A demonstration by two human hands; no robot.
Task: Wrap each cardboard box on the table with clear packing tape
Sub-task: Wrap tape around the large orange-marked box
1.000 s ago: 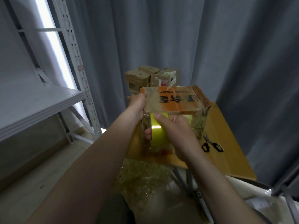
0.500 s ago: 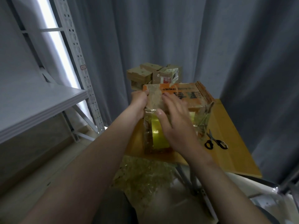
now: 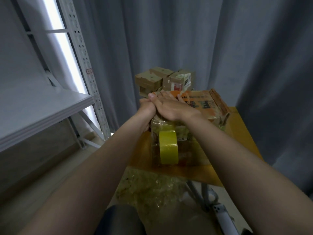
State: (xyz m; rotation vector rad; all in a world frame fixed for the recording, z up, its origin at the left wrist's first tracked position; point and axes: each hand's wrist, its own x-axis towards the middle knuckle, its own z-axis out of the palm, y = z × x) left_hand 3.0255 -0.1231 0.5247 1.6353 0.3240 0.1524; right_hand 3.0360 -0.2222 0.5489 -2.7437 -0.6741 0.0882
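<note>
Views: one, the head camera, so no second view shares any part
Position: worn on the person's head, above both forearms
Facing: forward and down, toward the table (image 3: 240, 138) and grey curtain (image 3: 186, 39)
Nearness: close, arms fill the lower frame
Lens: wide-angle, edges bowed

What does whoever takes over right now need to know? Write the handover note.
Right hand: flat, palm down on top of the orange-printed box, pressing tape.
Left hand: at the box's top left edge; grip hidden.
Tape roll: hanging against the box's near face, unheld.
Done: this box carries clear tape on top and front.
Left: finish it, then the small boxes stacked behind. Scissors not visible now.
</note>
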